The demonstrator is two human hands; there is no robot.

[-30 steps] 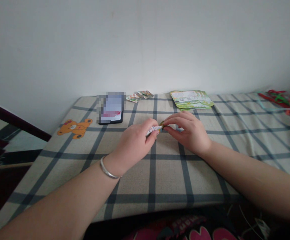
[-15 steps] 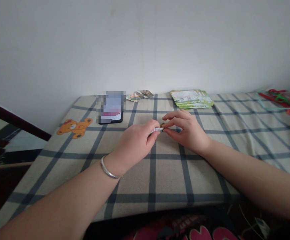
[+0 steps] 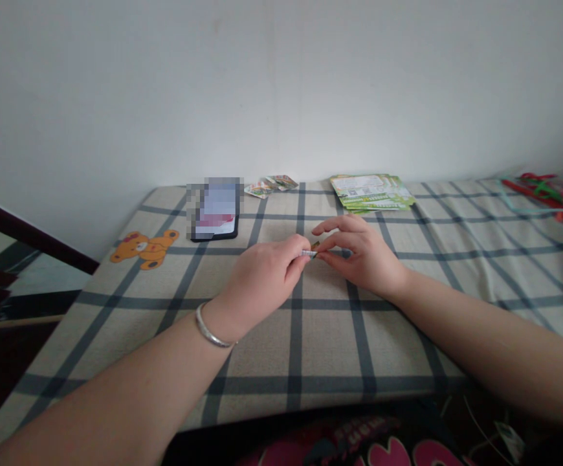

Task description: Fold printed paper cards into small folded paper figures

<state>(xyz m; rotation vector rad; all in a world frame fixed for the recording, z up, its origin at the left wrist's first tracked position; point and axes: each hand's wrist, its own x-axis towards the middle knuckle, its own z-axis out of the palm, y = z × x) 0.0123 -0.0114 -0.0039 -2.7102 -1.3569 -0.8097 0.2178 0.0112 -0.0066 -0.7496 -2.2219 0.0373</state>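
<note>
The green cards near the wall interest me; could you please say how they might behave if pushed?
The green cards would probably slide over one another, since they overlap in an uneven pile. They look thin, so each is likely light and somewhat bendable. Lying low on the tablecloth, they seem unlikely to tip.

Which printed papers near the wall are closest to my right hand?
The green paper stack, beyond your right hand; the smaller multicoloured pieces lie left, near the phone.

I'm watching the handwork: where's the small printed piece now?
Mid-frame in the head view, the small printed piece is held between the left hand and the right hand, nearer the person than the green cards.
</note>
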